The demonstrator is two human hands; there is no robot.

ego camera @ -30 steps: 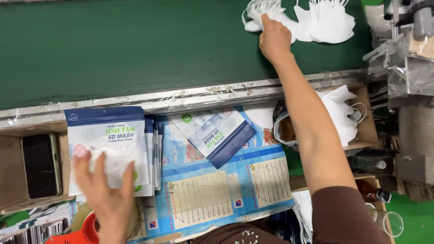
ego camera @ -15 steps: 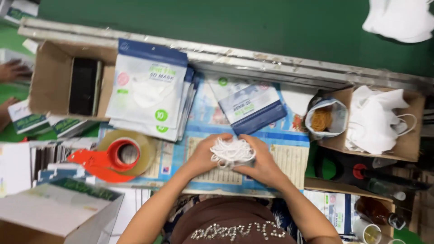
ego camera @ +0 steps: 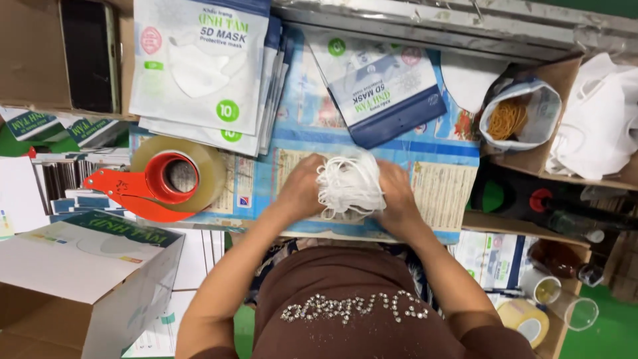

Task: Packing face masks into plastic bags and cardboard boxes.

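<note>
Leftmost, at the lower left of the frame, an open white box [ego camera: 80,266] stands below the counter's edge, and above it a brown carton [ego camera: 33,60] in the upper left holds a black phone [ego camera: 86,53]. Just right of the box, a red tape dispenser [ego camera: 143,193] with a clear roll lies on the counter [ego camera: 438,193], touching the lower edge of a stack of white pouches [ego camera: 199,66] at the upper centre-left. At the middle of the frame the left hand [ego camera: 299,189] and the right hand [ego camera: 399,196] close around a bundle of white masks [ego camera: 349,186] from either side, both hands gripping it with curled fingers, just above the counter's near edge. Above the bundle a blue-and-white pouch [ego camera: 385,93] lies tilted on the printed sheets. Further right, a small bag of yellow rubber bands [ego camera: 512,116] sits open beside a cardboard tray, and a heap of loose masks [ego camera: 598,119] fills that tray at the upper right. Below the tray, dark bottles [ego camera: 558,213] lie on a lower shelf. At the lower right a tape roll [ego camera: 528,319] and a clear cup [ego camera: 565,302] stand close together.
</note>
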